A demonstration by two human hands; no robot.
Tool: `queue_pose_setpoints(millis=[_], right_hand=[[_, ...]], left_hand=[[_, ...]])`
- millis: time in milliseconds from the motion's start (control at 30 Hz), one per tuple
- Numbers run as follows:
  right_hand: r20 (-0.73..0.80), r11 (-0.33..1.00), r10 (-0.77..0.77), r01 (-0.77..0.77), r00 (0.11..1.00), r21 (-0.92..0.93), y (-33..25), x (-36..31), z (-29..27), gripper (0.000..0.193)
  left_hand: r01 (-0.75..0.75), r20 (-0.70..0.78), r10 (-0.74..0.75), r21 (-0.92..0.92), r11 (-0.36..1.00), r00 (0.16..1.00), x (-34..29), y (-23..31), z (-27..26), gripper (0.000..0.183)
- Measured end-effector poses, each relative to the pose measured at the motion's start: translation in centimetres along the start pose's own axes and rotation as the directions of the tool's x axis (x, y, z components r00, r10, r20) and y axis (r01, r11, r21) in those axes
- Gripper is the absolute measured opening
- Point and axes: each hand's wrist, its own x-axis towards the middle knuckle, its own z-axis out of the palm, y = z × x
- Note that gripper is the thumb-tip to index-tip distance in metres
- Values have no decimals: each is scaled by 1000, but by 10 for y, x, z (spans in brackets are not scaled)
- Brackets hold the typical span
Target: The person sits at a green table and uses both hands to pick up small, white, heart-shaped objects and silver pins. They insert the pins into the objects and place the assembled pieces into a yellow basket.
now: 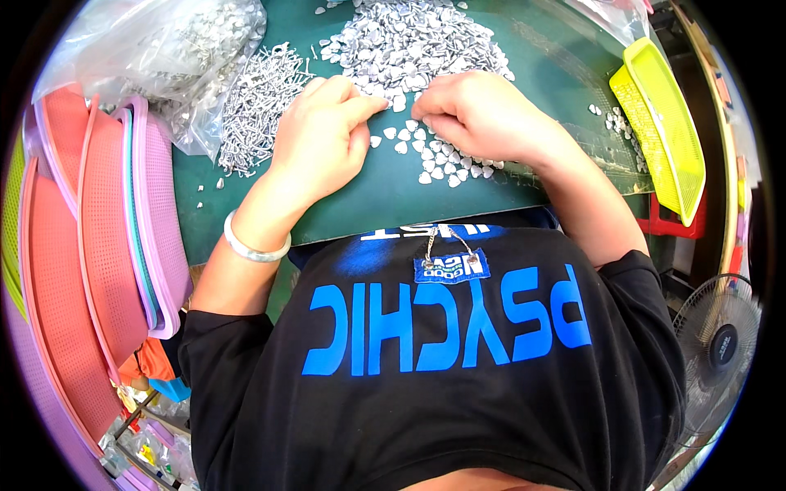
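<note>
Silver heart-shaped pieces form a large pile (pixel 413 41) at the far middle of the green table. My left hand (pixel 323 135), with a pale bangle on its wrist, is at the pile's near left edge. Its fingers are curled and the index fingertip reaches toward the hearts; anything inside them is hidden. Across from it, my right hand (pixel 483 114) is closed, with index finger and thumb bent down close to the hearts; what they hold, if anything, cannot be made out. A smaller scatter of hearts (pixel 446 164) lies below and beside my right hand.
Left of my left hand is a heap of silver screw-like pins (pixel 258 106), beside a clear plastic bag (pixel 164 49). Stacked pink and purple baskets (pixel 155 213) flank the table's left. A yellow-green basket (pixel 663 123) and loose hearts (pixel 622 131) are at right, with a fan (pixel 716 352) nearer.
</note>
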Motion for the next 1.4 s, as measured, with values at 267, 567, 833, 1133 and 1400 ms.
queue_pose_setpoints(millis=[267, 567, 833, 1133, 1400], right_hand=[[-62, 999, -6, 4, 998, -33, 1, 1, 2, 17], [-171, 989, -15, -10, 985, -149, -6, 13, 17, 13], [-56, 994, -52, 46, 997, -102, -8, 9, 6, 10], [-170, 999, -29, 22, 985, -46, 7, -6, -3, 12], [-147, 984, -41, 14, 988, -180, -19, 28, 21, 13]], left_hand=[[-48, 47, 47, 9, 999, 998, -2, 2, -4, 23], [50, -84, -52, -25, 998, 995, -1, -5, -2, 20], [26, -37, -25, 32, 999, 999, -3, -5, -4, 18], [32, -46, -33, -26, 999, 998, -8, -4, -3, 16], [169, -126, -166, 16, 985, 978, -9, -17, -5, 12]])
